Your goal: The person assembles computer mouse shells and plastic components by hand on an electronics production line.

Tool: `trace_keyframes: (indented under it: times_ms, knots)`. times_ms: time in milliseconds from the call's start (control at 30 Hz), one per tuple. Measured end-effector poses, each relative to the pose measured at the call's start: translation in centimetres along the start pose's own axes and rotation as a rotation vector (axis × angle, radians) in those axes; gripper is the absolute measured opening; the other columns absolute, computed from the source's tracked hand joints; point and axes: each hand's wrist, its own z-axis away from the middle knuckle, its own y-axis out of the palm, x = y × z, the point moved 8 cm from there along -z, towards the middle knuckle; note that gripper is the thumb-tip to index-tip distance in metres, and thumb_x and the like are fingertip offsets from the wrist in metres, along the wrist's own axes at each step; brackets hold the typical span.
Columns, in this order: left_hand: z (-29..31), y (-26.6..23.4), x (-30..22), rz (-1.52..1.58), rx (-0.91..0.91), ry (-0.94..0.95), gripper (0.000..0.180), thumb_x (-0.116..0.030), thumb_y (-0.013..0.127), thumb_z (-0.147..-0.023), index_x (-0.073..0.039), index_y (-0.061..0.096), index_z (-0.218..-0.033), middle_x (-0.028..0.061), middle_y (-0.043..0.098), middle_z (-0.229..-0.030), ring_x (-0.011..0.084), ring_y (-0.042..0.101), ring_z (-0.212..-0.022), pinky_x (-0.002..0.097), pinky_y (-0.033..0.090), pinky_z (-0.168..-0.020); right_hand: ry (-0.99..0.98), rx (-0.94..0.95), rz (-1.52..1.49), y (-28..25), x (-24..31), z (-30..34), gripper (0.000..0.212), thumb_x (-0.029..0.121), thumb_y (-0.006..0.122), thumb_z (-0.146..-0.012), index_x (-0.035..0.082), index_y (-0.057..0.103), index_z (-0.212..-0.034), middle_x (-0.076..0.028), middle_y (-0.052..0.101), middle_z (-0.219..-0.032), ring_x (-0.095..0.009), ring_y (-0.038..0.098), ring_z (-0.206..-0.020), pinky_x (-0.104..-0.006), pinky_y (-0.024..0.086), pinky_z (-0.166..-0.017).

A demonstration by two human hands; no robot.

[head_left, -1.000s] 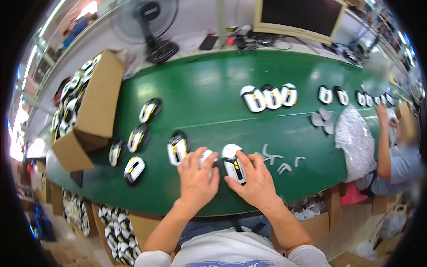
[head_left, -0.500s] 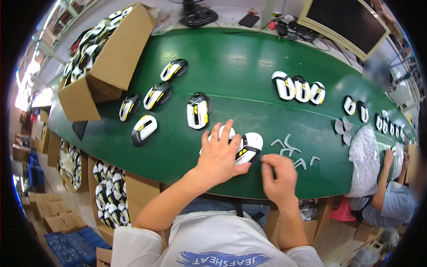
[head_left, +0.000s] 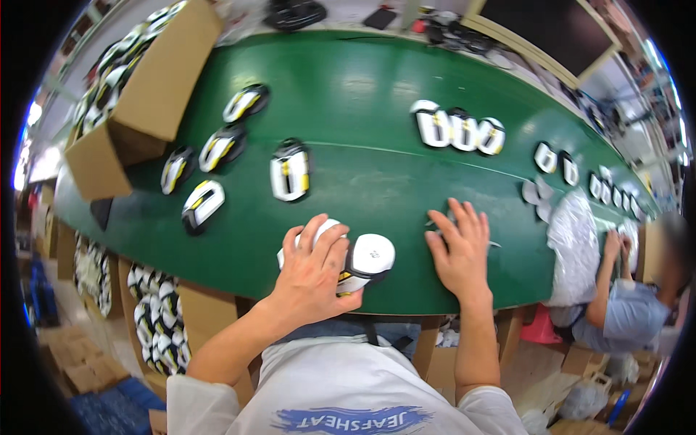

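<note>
My left hand [head_left: 310,274] lies over a white plastic shell [head_left: 332,228], fingers bent round it and thumb low at its right side; much of that shell is hidden. Touching or close beside it is a second white, black and yellow shell [head_left: 373,254], its rounded white end up. My right hand [head_left: 464,254] is spread palm down, holding nothing that shows. It covers most of a group of small pale curved strips; the end of one strip [head_left: 494,244] peeks out on its right.
Several similar shells [head_left: 290,174] lie at left on the green table [head_left: 348,94]; a row of three [head_left: 462,132] sits farther back. An open carton [head_left: 156,72] full of shells stands at far left. Toward the right are a clear plastic bag [head_left: 573,246] and a seated co-worker [head_left: 631,312].
My right hand has opened and come down over the pale strips. The left hand stays on its shell. The shell beside it has turned. The whole view has shifted.
</note>
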Motion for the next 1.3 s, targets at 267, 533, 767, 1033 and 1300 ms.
trace_keyframes:
  times_ms: [267, 533, 767, 1033, 1300]
  knots:
    - [5.4, -8.7, 2.0, 0.209, -0.264, -0.234, 0.089, -0.035, 0.094, -0.071, 0.002, 0.058, -0.143, 0.0211, 0.056, -0.153, 0.0485, 0.045, -0.155, 0.0635, 0.04, -0.12, -0.167, 0.019, 0.101, 0.7, -3.7, 1.9, 0.041, 0.021, 0.064, -0.114, 0.004, 0.07, -0.151, -0.025, 0.06, -0.164, -0.047, 0.055, -0.151, -0.0586, 0.04, -0.126]
    - [28.5, -20.4, 11.7, -0.147, -0.397, -1.024, 0.09, -0.028, 0.089, -0.081, 0.001, 0.051, -0.156, 0.0249, 0.049, -0.158, 0.0441, 0.05, -0.15, 0.0513, 0.04, -0.129, -0.094, 0.139, 0.207, -1.5, 2.6, 0.4, 0.042, 0.022, 0.07, -0.112, -0.003, 0.072, -0.145, -0.027, 0.072, -0.147, -0.043, 0.066, -0.143, -0.0523, 0.052, -0.123]
    - [41.8, -15.7, 27.4, -0.507, -0.097, -1.095, 0.082, -0.043, 0.088, -0.08, 0.002, 0.06, -0.143, 0.0198, 0.057, -0.153, 0.0419, 0.049, -0.151, 0.0584, 0.039, -0.123, -0.125, 0.064, 0.243, -1.5, 4.5, -0.1, 0.042, 0.027, 0.073, -0.112, 0.0, 0.074, -0.144, -0.024, 0.074, -0.146, -0.04, 0.071, -0.136, -0.051, 0.053, -0.122]
    - [38.1, -7.1, 36.8, -0.455, 0.324, -1.055, 0.092, -0.06, 0.085, -0.081, 0.004, 0.068, -0.145, 0.0264, 0.059, -0.154, 0.0501, 0.045, -0.156, 0.0712, 0.041, -0.12, -0.075, 0.044, 0.099, 0.6, -4.1, 2.0, 0.042, 0.023, 0.059, -0.119, 0.006, 0.068, -0.156, -0.021, 0.057, -0.17, -0.04, 0.06, -0.148, -0.0463, 0.05, -0.115]
    - [39.2, -12.1, 33.5, -0.566, -0.113, -0.795, 0.069, -0.046, 0.079, -0.101, 0.0, 0.064, -0.15, 0.0232, 0.059, -0.159, 0.044, 0.053, -0.149, 0.0581, 0.036, -0.126, 0.056, 0.058, 0.301, -2.0, -0.6, 1.5, 0.06, 0.027, 0.071, -0.11, 0.014, 0.059, -0.167, -0.023, 0.036, -0.183, -0.048, 0.032, -0.168, -0.0583, 0.029, -0.135]
